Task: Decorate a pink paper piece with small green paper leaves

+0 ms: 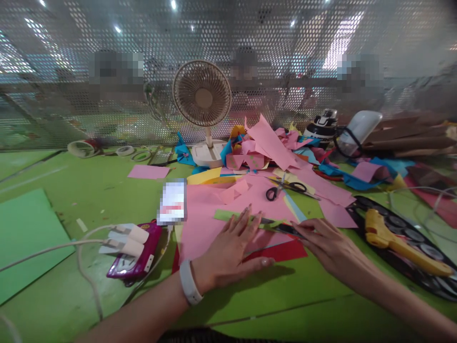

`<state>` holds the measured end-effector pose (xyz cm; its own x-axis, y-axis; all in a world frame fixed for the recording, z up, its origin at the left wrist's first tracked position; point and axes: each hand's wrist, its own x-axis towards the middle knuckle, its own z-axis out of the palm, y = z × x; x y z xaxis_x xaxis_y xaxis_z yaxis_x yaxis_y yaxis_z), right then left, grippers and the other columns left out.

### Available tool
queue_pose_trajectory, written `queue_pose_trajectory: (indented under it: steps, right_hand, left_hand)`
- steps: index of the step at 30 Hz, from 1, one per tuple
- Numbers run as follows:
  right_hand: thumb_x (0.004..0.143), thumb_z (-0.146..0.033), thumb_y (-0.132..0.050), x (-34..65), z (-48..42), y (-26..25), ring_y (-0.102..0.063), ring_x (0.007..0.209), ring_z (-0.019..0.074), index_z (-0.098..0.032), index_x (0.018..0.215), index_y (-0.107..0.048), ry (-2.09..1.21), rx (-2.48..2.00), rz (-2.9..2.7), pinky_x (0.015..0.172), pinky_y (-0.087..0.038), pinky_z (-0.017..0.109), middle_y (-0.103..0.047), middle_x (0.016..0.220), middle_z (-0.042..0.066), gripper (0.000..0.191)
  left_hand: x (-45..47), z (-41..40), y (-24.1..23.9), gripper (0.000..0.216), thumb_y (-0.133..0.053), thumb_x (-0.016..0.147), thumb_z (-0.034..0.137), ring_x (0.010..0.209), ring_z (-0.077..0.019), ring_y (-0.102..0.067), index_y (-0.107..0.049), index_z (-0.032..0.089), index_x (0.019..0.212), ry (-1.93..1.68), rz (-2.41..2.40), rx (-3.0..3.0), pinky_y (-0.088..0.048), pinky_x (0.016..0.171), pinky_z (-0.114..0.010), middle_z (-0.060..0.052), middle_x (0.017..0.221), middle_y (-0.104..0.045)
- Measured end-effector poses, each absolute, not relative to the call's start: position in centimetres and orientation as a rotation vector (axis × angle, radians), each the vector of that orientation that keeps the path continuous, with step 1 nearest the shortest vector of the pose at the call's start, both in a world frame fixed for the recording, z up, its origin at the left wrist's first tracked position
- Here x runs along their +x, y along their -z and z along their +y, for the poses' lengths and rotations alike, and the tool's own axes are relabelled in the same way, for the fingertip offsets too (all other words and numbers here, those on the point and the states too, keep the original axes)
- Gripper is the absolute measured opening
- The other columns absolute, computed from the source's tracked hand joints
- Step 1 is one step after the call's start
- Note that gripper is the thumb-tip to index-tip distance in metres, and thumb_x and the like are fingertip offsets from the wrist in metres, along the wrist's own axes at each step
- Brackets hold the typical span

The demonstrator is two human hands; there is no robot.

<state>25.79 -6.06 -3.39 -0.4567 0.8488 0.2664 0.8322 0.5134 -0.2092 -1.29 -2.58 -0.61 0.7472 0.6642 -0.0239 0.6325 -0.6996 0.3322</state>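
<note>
My left hand (233, 247) lies flat with fingers spread on a large pink paper sheet (210, 209), next to a thin green paper strip (228, 215). A white band circles that wrist. My right hand (330, 247) rests on the green table, fingers pinched on a dark narrow tool (285, 229) that lies across the paper; I cannot make out what the tool is. A red sheet (285, 250) sits under the pink one between both hands. Black-handled scissors (282, 189) lie a little beyond my fingers.
A small beige fan (202, 102) stands at the back by a heap of coloured paper scraps (271, 143). A yellow glue gun (396, 240) lies on a black tray (360, 206) at right. A purple device (137, 252) with white cables and a green sheet (24, 233) lie left. Tape rolls (81, 148) sit by the perforated wall.
</note>
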Motion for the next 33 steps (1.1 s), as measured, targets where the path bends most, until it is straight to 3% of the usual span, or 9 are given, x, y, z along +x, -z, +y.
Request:
queue_pose_trajectory:
  steps: [3,7,15,33]
  right_hand:
    - [0.088,-0.020,-0.038,26.4,-6.1,3.7,-0.052,0.097,0.0209,-0.021,0.125,-0.047,-0.120,-1.423,-2.422,0.080,-0.048,0.035,-0.053,0.108,0.010,0.038]
    - [0.088,-0.022,-0.039,26.4,-6.5,4.1,-0.052,0.099,0.0205,-0.022,0.125,-0.047,-0.135,-1.445,-2.407,0.081,-0.048,0.034,-0.052,0.109,0.010,0.037]
    - [0.087,-0.021,-0.040,25.1,-7.3,3.6,-0.055,0.095,0.0198,-0.020,0.118,-0.055,-0.038,-1.403,-2.385,0.079,-0.051,0.031,-0.056,0.103,0.010,0.034]
    - [0.087,-0.020,-0.039,24.1,-7.5,3.4,-0.055,0.095,0.0207,-0.020,0.116,-0.054,-0.087,-1.375,-2.374,0.078,-0.052,0.033,-0.056,0.101,0.010,0.032]
  left_hand:
    - [-1.5,-2.6,0.1,0.078,-0.023,0.082,0.063,0.135,-0.0204,0.000,0.010,0.022,0.139,-0.156,0.999,2.585,-0.016,0.110,-0.039,-0.003,0.147,0.004]
    - [-2.0,-2.5,1.1,0.078,-0.020,0.081,0.066,0.135,-0.0240,-0.002,0.001,0.021,0.140,-0.053,1.065,2.631,-0.008,0.108,-0.048,-0.007,0.148,-0.002]
    - [-1.7,-2.7,1.8,0.085,-0.017,0.076,0.071,0.134,-0.0280,-0.005,-0.009,0.016,0.140,-0.006,1.077,2.729,-0.011,0.107,-0.049,-0.012,0.147,-0.007]
    - [-1.7,-2.7,1.7,0.089,-0.017,0.074,0.074,0.134,-0.0282,-0.005,-0.005,0.017,0.141,-0.022,1.078,2.726,-0.009,0.107,-0.047,-0.011,0.147,-0.007]
